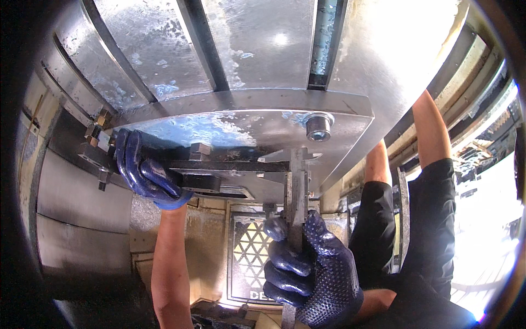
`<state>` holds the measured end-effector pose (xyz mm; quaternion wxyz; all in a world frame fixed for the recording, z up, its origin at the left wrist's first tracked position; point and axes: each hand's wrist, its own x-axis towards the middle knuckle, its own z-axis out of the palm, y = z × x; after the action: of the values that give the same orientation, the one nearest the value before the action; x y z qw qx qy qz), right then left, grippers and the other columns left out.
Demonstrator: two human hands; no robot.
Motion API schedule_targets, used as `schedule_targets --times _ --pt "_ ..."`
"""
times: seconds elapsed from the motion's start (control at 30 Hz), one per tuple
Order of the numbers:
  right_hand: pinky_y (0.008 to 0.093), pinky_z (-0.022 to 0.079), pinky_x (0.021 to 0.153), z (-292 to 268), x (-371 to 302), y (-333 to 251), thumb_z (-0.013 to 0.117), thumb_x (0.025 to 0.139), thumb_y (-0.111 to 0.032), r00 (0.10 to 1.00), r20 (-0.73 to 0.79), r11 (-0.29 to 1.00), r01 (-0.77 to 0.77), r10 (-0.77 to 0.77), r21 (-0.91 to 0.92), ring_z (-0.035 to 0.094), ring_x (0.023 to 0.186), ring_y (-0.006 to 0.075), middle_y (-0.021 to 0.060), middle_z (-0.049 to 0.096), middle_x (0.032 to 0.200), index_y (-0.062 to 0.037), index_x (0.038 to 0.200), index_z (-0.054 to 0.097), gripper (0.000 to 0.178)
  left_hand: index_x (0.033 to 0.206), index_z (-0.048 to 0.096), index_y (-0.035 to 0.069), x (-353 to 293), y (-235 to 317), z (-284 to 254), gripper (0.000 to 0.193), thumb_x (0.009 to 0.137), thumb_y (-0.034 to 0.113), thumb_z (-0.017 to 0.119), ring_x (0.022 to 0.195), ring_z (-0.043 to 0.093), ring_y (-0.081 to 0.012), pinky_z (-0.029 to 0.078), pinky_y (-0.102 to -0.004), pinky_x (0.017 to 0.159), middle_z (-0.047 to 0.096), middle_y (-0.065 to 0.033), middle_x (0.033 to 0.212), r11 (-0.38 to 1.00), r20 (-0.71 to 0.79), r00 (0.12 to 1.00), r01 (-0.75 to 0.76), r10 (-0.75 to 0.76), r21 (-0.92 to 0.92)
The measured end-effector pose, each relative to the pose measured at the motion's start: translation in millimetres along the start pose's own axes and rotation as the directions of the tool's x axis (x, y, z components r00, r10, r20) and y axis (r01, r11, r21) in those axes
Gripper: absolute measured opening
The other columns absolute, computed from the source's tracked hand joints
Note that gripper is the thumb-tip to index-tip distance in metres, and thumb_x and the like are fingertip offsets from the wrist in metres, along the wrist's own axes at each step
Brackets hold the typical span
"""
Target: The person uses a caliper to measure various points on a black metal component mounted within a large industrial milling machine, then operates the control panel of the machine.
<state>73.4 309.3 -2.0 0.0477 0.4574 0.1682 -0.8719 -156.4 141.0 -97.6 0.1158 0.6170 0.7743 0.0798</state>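
My left hand [145, 170], in a dark blue coated glove, is curled round the left end of a dark horizontal metal bar [235, 164]. That bar lies along the front of a thick steel plate [263, 126], which has light blue smears on it. My right hand [318, 274], gloved alike, grips the lower part of an upright flat steel bar [296, 192], fingers and thumb closed round it. The upright bar's top meets the horizontal bar's right end; whether they are one tool, I cannot tell. A hex bolt head [200, 150] sits just above the horizontal bar.
A slotted machine table [263, 44] spans the top. A socket-head screw [319, 127] protrudes from the plate's right side. Bolted clamp hardware [98, 140] stands at its left end. Below is a panel with a triangle pattern [255, 247]. Legs in black shorts [430, 214] are at right.
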Motion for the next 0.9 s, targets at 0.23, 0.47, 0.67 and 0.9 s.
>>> schedule_targets --times 0.23,0.47,0.67,0.9 --pt "0.032 0.055 0.078 0.0 -0.3 -0.3 0.069 0.091 -0.007 1.0 0.008 1.0 -0.003 0.003 0.01 0.067 0.088 0.0195 0.0145 0.068 0.106 0.0012 0.142 0.049 0.056 0.133 0.054 -0.003 3.0 1.5 -0.6 0.055 0.102 0.042 0.046 0.124 0.052 -0.0425 0.038 -0.0552 0.11 0.056 -0.0242 0.133 0.993 -0.007 0.994 0.113 -0.113 -0.031" --pt "0.0325 0.055 0.078 0.4 -0.5 0.5 0.07 0.09 -0.007 1.0 0.017 1.0 -0.009 0.009 0.018 0.068 0.088 0.0201 0.0149 0.068 0.107 0.0013 0.143 0.048 0.057 0.135 0.051 -0.001 -6.2 -19.0 1.7 0.055 0.101 0.042 0.047 0.125 0.051 -0.0428 0.038 -0.0562 0.11 0.056 -0.0237 0.133 0.996 -0.001 0.997 -0.083 0.083 0.019" --pt "0.033 0.056 0.079 -0.3 -1.4 0.5 0.07 0.09 -0.007 0.999 0.031 1.0 -0.012 0.011 0.025 0.068 0.089 0.0206 0.0153 0.068 0.107 0.0015 0.143 0.047 0.059 0.133 0.053 -0.001 10.9 4.9 0.6 0.054 0.102 0.041 0.046 0.124 0.052 -0.0423 0.037 -0.0559 0.111 0.056 -0.0238 0.133 0.998 -0.028 0.998 -0.06 0.06 -0.03" --pt "0.0335 0.056 0.079 -1.7 -2.2 0.9 0.071 0.09 -0.007 0.999 0.033 0.999 -0.018 0.017 0.035 0.068 0.089 0.0212 0.0157 0.068 0.108 0.0016 0.144 0.046 0.06 0.131 0.055 -0.003 -1.3 0.1 -0.4 0.053 0.103 0.04 0.044 0.125 0.052 -0.0407 0.037 -0.0543 0.111 0.057 -0.0233 0.132 0.984 -0.011 0.987 0.161 -0.162 -0.077"
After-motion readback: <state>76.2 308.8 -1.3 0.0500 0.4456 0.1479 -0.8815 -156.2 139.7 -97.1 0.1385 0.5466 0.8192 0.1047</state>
